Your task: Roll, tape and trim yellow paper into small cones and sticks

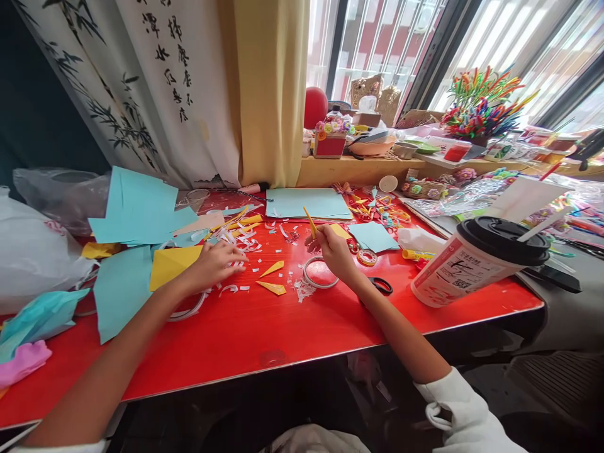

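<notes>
My right hand (331,250) is closed in a pinch on a slim yellow folded paper piece (309,219), held upright above the red table (264,333). Beneath this hand lies a roll of tape (317,277). My left hand (214,263) has its fingers stretched out over white paper scraps (245,239), beside a yellow paper sheet (172,264); nothing shows in it. Between the hands, two pointed yellow paper pieces (272,288) rest on the table. Another tape roll (189,308) is partly hidden by my left forearm.
Light blue sheets (129,207) pile up at the left near a white plastic bag (38,251). A stack of blue paper (306,202) lies at the back. Black-handled scissors (381,285) and a lidded cup (472,264) with a straw stand right of my right hand.
</notes>
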Demonstrator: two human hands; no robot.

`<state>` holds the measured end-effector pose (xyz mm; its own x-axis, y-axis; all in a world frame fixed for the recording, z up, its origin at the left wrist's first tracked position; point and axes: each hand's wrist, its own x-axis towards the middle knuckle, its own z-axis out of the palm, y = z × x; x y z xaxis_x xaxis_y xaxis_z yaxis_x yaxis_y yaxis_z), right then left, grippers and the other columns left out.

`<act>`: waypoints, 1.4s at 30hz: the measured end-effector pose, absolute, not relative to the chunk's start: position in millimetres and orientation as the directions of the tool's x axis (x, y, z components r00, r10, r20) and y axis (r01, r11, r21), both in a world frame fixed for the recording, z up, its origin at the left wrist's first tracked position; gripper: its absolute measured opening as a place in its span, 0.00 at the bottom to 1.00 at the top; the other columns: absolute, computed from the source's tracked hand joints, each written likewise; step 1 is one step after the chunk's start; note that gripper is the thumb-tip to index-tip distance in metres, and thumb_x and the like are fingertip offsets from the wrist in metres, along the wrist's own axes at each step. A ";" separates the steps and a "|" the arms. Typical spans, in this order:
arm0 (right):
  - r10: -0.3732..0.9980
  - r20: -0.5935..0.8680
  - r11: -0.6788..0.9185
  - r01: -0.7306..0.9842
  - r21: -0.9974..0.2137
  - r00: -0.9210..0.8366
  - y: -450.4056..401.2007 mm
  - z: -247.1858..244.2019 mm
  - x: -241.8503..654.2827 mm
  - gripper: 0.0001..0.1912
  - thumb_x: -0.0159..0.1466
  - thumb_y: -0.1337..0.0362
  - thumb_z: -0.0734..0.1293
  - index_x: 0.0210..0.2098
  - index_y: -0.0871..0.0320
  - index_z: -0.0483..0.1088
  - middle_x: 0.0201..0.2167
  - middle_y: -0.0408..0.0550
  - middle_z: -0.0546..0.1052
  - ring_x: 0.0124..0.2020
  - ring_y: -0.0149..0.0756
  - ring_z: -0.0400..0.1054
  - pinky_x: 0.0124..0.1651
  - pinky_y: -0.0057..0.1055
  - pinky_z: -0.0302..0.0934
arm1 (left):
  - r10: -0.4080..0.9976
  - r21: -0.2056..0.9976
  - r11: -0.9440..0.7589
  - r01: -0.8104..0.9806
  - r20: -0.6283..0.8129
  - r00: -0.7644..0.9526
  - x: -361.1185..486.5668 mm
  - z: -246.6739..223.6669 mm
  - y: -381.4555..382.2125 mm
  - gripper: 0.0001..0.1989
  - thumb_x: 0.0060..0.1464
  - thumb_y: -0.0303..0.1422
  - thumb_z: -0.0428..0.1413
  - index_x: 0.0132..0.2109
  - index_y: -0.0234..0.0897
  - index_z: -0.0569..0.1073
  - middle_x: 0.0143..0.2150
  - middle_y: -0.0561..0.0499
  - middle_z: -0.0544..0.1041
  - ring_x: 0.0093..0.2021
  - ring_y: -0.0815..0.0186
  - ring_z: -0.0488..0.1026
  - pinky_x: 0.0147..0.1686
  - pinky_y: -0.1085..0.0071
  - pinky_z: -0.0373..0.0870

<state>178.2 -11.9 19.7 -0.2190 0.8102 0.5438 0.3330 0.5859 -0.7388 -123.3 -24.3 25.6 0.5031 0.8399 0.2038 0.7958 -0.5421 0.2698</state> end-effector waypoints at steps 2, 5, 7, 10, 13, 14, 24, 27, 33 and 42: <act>0.812 0.540 0.583 0.329 -0.743 -0.220 -12.1 19.4 178.1 0.14 0.67 0.54 0.51 0.32 0.55 0.57 0.30 0.46 0.74 0.25 0.31 0.70 0.31 0.29 0.63 | 0.859 0.429 -0.505 0.749 0.337 0.387 -108.9 33.8 -10.6 0.10 0.51 0.40 0.53 0.32 0.40 0.75 0.36 0.48 0.76 0.42 0.57 0.67 0.44 0.63 0.57; 0.820 0.532 0.571 0.362 -0.736 -0.212 -11.9 18.6 179.5 0.13 0.68 0.55 0.51 0.32 0.55 0.57 0.28 0.46 0.73 0.25 0.30 0.69 0.31 0.29 0.63 | 0.884 0.539 -0.450 0.712 0.383 0.269 -91.2 39.8 4.8 0.10 0.50 0.40 0.54 0.29 0.39 0.73 0.32 0.50 0.76 0.35 0.62 0.70 0.37 0.69 0.61; 0.820 0.531 0.571 0.380 -0.728 -0.214 -11.6 18.1 180.4 0.13 0.68 0.55 0.51 0.32 0.56 0.57 0.29 0.45 0.73 0.25 0.30 0.69 0.31 0.29 0.62 | 0.898 0.560 -0.418 0.715 0.376 0.230 -87.2 38.5 9.5 0.09 0.51 0.39 0.52 0.31 0.39 0.73 0.31 0.51 0.77 0.33 0.63 0.71 0.34 0.70 0.62; 0.820 0.525 0.572 0.380 -0.727 -0.229 -11.5 17.4 180.5 0.12 0.68 0.57 0.51 0.33 0.56 0.58 0.30 0.46 0.74 0.26 0.30 0.70 0.32 0.29 0.62 | 0.915 0.586 -0.373 0.719 0.362 0.180 -90.3 33.0 11.9 0.11 0.52 0.38 0.50 0.35 0.38 0.74 0.32 0.52 0.78 0.34 0.64 0.73 0.34 0.72 0.64; 0.818 0.526 0.575 0.370 -0.730 -0.233 -11.3 16.9 180.2 0.11 0.68 0.57 0.51 0.33 0.55 0.57 0.30 0.46 0.74 0.26 0.30 0.70 0.32 0.29 0.63 | 0.929 0.587 -0.337 0.736 0.336 0.158 -95.0 28.6 13.0 0.13 0.53 0.38 0.49 0.39 0.38 0.74 0.32 0.52 0.78 0.33 0.65 0.73 0.34 0.73 0.64; 0.816 0.529 0.577 0.369 -0.729 -0.231 -11.1 16.8 180.2 0.11 0.68 0.57 0.51 0.33 0.55 0.57 0.30 0.45 0.74 0.26 0.30 0.70 0.32 0.29 0.63 | 0.933 0.582 -0.325 0.745 0.327 0.152 -95.6 27.7 13.2 0.13 0.53 0.38 0.49 0.41 0.38 0.74 0.32 0.52 0.78 0.33 0.65 0.73 0.33 0.73 0.64; 0.814 0.537 0.579 0.367 -0.728 -0.221 -11.3 18.2 180.0 0.12 0.68 0.57 0.51 0.32 0.55 0.56 0.29 0.45 0.73 0.24 0.29 0.69 0.31 0.28 0.63 | 0.934 0.443 -0.189 0.876 0.356 0.021 -94.3 22.1 19.1 0.15 0.53 0.44 0.48 0.31 0.38 0.70 0.24 0.51 0.73 0.26 0.65 0.66 0.26 0.73 0.54; 0.815 0.534 0.578 0.377 -0.723 -0.225 -11.7 17.7 179.8 0.11 0.68 0.58 0.51 0.32 0.56 0.57 0.28 0.45 0.73 0.25 0.30 0.70 0.31 0.28 0.62 | 0.936 0.396 -0.172 0.902 0.351 0.025 -97.4 18.2 23.9 0.19 0.54 0.46 0.47 0.26 0.38 0.68 0.22 0.50 0.70 0.25 0.65 0.65 0.25 0.72 0.51; 0.811 0.532 0.585 0.386 -0.714 -0.244 -10.7 15.6 179.6 0.11 0.68 0.58 0.51 0.32 0.55 0.56 0.29 0.45 0.73 0.25 0.30 0.70 0.31 0.29 0.63 | 0.916 0.352 -0.283 0.892 0.374 0.143 -99.8 13.8 28.1 0.14 0.56 0.38 0.46 0.35 0.38 0.73 0.34 0.48 0.75 0.38 0.62 0.70 0.36 0.71 0.62; 0.818 0.525 0.573 0.413 -0.708 -0.233 -10.4 19.3 183.2 0.11 0.68 0.58 0.51 0.31 0.55 0.56 0.29 0.46 0.74 0.25 0.30 0.70 0.31 0.28 0.63 | 0.891 0.247 -0.229 0.942 0.442 0.101 -110.2 16.2 26.3 0.13 0.57 0.36 0.46 0.38 0.37 0.73 0.34 0.46 0.76 0.42 0.56 0.70 0.45 0.60 0.61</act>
<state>183.2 -10.4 19.3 -0.2334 0.8182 0.5255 0.4126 0.5727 -0.7084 -110.2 26.3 16.2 0.1005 0.8912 0.4423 0.9416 -0.2288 0.2471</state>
